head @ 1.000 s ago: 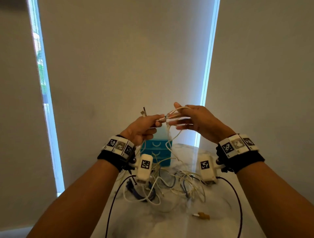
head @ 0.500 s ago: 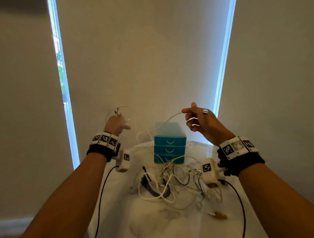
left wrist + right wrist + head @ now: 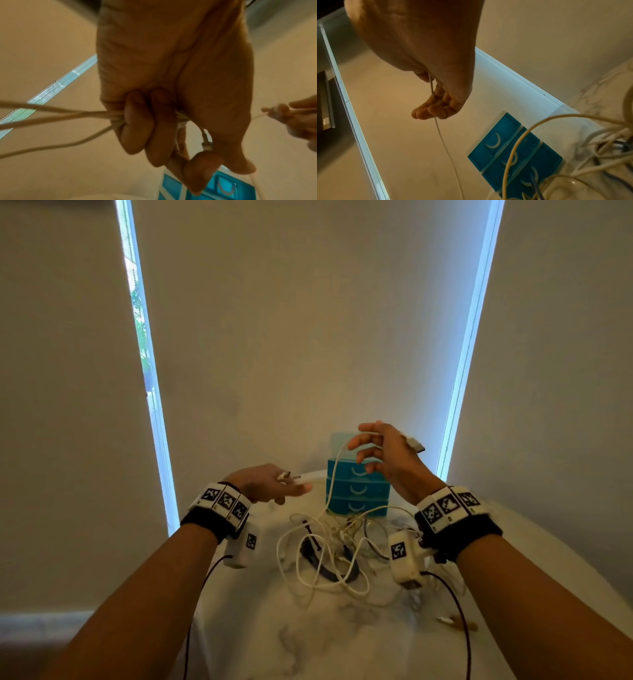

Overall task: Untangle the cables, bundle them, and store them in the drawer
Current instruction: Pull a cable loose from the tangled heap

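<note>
I count two hands, one drawer unit with three drawers, and one heap of cables whose strands I cannot number; the left hand (image 3: 265,483) sits left of centre in the head view, its fingers (image 3: 137,121) curled tight round several cream strands of white cable (image 3: 60,115), with a connector (image 3: 206,143) poking out beside the thumb; the right hand (image 3: 387,455) is raised higher, right of centre, thumb and forefinger pinching a single thin white cable (image 3: 334,474) that drops to the heap, the other fingers loosely spread, and a flat metal plug (image 3: 416,446) juts from behind its knuckles; the tangled cables (image 3: 329,556), smooth round cords in white, cream and dark blue, lie looped at mid-frame on the white marbled table (image 3: 274,645); the teal plastic drawer unit (image 3: 356,491), boxy with pale crescent handles, stands just behind the heap, all three drawers closed; a small tan-tipped connector (image 3: 457,622) lies alone at lower right; bare tabletop shows in the lower middle of the frame; the table's curved rim runs down the right side, and pale blinds (image 3: 308,320) close off the upper frame.
</note>
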`<state>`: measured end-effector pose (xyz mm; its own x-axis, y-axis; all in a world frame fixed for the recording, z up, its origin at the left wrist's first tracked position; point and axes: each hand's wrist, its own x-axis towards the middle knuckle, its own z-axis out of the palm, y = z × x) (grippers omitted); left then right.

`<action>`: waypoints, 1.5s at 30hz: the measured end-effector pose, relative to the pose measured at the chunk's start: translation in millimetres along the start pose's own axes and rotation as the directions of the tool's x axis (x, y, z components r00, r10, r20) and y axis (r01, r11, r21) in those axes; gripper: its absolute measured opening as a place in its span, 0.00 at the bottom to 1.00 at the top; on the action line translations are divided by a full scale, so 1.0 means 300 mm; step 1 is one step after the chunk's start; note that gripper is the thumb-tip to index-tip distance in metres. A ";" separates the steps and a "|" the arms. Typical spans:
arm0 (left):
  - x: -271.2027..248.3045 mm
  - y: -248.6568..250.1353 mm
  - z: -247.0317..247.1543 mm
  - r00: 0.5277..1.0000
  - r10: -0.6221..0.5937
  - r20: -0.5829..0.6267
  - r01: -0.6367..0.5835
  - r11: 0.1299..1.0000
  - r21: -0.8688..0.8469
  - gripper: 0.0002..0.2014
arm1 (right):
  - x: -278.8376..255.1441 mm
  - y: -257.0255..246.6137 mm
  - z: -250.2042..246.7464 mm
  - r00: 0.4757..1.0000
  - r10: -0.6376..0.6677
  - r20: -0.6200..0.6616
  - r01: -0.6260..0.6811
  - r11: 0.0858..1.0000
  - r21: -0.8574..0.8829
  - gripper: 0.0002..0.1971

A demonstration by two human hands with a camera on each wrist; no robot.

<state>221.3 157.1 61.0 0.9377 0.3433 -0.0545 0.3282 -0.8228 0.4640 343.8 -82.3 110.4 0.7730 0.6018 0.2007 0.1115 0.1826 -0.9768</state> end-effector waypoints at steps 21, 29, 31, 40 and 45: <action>-0.079 -0.076 -0.276 0.681 -0.181 -0.710 0.178 0.981 -0.079 0.27 | 0.008 -0.117 -0.138 0.972 -0.166 -0.164 0.178 0.982 0.060 0.15; -0.052 -0.054 -0.149 0.737 -0.239 -0.632 0.242 0.967 -0.084 0.15 | -0.027 0.016 -0.051 0.960 0.048 0.277 0.067 0.919 -0.389 0.15; -0.018 -0.044 -0.104 0.819 -0.168 -0.549 0.134 0.986 -0.102 0.16 | -0.040 0.056 -0.033 0.936 0.119 0.332 0.053 0.884 -0.465 0.15; 0.144 0.030 0.118 0.975 -0.005 -0.223 0.016 0.999 0.049 0.19 | -0.005 0.069 -0.088 0.963 -0.224 0.149 0.267 0.856 -0.443 0.21; 0.204 0.067 0.224 0.956 -0.196 -0.219 0.241 0.950 0.199 0.32 | -0.014 0.006 -0.096 0.915 -0.400 0.049 0.350 0.730 -0.587 0.21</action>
<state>293.1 131.1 7.7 0.8067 0.5888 0.0504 0.5602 -0.7891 0.2519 358.8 -106.6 105.6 0.6324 0.5160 0.5777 0.7187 -0.1124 -0.6862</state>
